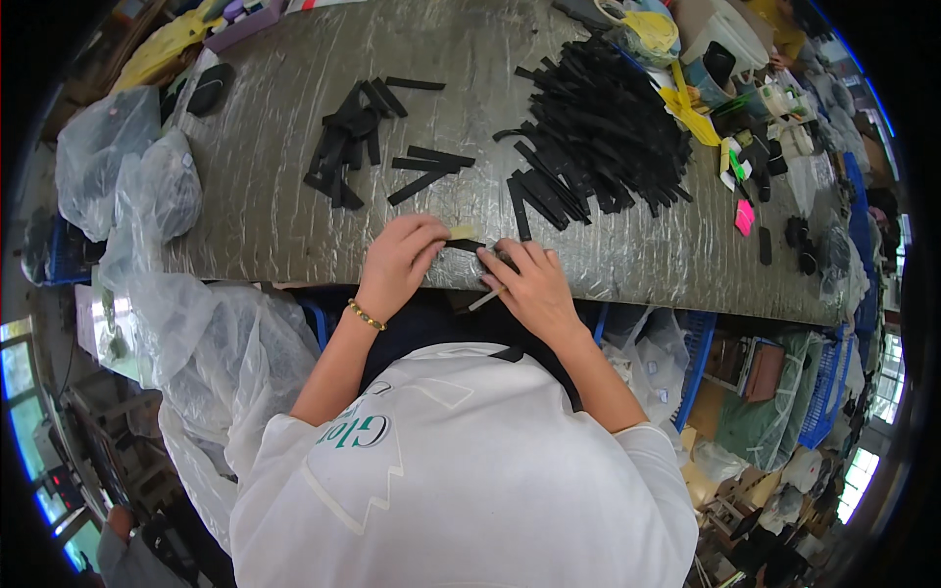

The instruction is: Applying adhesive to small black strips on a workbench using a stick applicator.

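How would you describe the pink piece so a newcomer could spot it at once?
On the shiny grey table, find the biggest heap of black strips, right of centre. Right of its near end lies a small pink piece, beside a lone dark strip. Its vivid pink sets it apart from both.

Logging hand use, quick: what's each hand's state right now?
Left hand: closed, pinching a flat pale-yellow strip.
Right hand: closed on a thin grey stick, fingertips at a flat black strip.
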The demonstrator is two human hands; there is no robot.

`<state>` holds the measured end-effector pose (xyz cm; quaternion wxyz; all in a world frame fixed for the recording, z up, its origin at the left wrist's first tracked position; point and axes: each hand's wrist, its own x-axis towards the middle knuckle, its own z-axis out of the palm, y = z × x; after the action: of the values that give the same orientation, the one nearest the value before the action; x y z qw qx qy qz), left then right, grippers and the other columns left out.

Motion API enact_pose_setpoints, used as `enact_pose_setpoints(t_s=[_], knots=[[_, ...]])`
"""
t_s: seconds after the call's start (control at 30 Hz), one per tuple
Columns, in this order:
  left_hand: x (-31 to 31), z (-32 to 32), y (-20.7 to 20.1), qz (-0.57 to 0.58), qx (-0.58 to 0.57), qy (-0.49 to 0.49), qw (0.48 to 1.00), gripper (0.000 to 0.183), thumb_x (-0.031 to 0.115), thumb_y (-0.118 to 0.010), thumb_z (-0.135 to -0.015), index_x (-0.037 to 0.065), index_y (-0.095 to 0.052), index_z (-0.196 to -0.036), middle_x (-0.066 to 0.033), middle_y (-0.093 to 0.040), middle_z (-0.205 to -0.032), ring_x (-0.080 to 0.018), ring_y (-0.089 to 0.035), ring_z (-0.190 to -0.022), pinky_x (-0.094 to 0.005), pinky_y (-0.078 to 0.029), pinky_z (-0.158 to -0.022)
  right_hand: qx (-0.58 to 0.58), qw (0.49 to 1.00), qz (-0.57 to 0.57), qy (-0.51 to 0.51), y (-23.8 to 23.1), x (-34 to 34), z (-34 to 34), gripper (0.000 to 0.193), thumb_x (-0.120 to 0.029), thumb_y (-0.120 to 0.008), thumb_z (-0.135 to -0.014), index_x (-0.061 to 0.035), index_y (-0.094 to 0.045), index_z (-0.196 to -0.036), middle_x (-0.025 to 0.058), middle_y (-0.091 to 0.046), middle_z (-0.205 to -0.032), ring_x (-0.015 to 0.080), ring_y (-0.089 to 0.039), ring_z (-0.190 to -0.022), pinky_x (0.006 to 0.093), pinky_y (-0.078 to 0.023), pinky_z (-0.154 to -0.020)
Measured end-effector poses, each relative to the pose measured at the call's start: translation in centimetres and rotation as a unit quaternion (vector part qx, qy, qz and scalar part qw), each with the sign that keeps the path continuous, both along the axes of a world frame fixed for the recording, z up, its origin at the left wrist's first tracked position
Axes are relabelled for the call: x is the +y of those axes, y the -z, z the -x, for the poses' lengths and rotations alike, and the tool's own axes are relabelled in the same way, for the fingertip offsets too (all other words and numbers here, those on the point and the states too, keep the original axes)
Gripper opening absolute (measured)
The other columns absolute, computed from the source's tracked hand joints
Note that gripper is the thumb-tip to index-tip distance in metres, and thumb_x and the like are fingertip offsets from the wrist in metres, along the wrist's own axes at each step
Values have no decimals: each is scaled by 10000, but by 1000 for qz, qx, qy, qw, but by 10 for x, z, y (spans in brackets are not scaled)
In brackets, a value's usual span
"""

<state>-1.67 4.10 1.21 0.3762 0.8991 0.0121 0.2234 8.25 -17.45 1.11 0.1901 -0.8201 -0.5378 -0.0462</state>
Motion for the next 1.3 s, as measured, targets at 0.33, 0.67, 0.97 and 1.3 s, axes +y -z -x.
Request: enact_pose_setpoints(t_s=[0.33,0.67,0.97,1.3], knots=[[-4,-8,9,-28,12,54,998,162,14,-680,-843,47,-670,-1001,-94,-663,-1023,-321,-620,-970,-404,-502,-838,94,990,-89,62,2,13,-3,274,-195,-737,-854,-89,-668,-1097,59,-613,-1039,268,-562,-946,390,-402,-804],[-12,8,8,-21,47,32,998,179,3,-652,-832,24,-671,-1009,-105,-653,-1071,-323,-610,-985,-409,-508,-842,99,978,-136,120,15,24,-2,204,-168,-769,-829,-54,-673,-968,73,-611,-927,270,-578,-883,391,-390,-761],[-12,10,8,-8,22,21,1000,184,7,-677,-832,23,-688,-1015,-108,-662,-1073,-317,-625,-984,-399,-516,-851,106,976,-143,124,14,26,5,128,-126,-761,-825,-65,-691,-913,50,-613,-863,258,-570,-828,384,-381,-730],[-15,8,14,-30,13,20,999,267,-34,-634,-767,30,-696,-1019,-84,-665,-1017,-290,-622,-945,-382,-520,-834,102,976,-150,118,16,27,6,108,-103,-747,-831,-65,-685,-911,54,-609,-866,261,-569,-824,383,-385,-730]])
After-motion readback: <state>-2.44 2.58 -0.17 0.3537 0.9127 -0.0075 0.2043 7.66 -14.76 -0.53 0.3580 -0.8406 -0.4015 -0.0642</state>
